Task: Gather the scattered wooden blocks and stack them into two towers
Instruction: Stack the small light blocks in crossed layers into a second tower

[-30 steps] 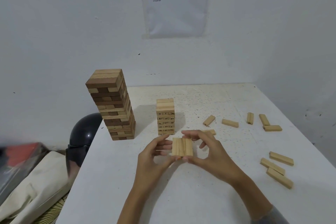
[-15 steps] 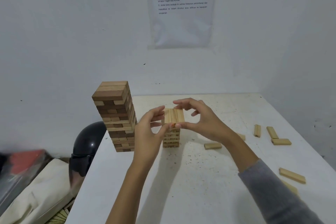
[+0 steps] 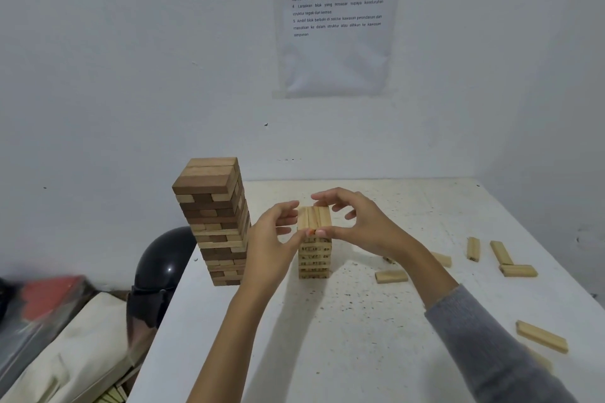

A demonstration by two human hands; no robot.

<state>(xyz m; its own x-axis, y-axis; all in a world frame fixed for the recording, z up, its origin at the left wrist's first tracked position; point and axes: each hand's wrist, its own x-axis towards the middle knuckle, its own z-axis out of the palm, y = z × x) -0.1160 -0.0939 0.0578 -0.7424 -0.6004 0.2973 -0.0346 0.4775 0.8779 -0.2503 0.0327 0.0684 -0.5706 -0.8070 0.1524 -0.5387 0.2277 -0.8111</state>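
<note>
Holding three blocks [image 3: 314,217] side by side on top of the short tower [image 3: 314,260].
The left hand [image 3: 270,239] and right hand [image 3: 366,226] both pinch this layer, with their fingers [image 3: 327,197] curled round it and thumbs meeting at its near edge. A tall tower [image 3: 216,222] stands just left, and loose blocks [image 3: 391,276] lie on the tabletop [image 3: 360,353].

The tall tower [image 3: 212,219], left of the short tower [image 3: 314,255], is matt wood, partly dark brown and partly pale. The short tower is pale bare wood with dark printed marks on its sides, and its top blocks [image 3: 314,217] look smooth. The loose blocks [image 3: 391,276] to its right are the same pale wood. The table [image 3: 360,353] under it is matt white, speckled and rough-looking. Further left of it, a helmet [image 3: 163,265] is glossy black and a bag [image 3: 75,353] is cream cloth.
</note>
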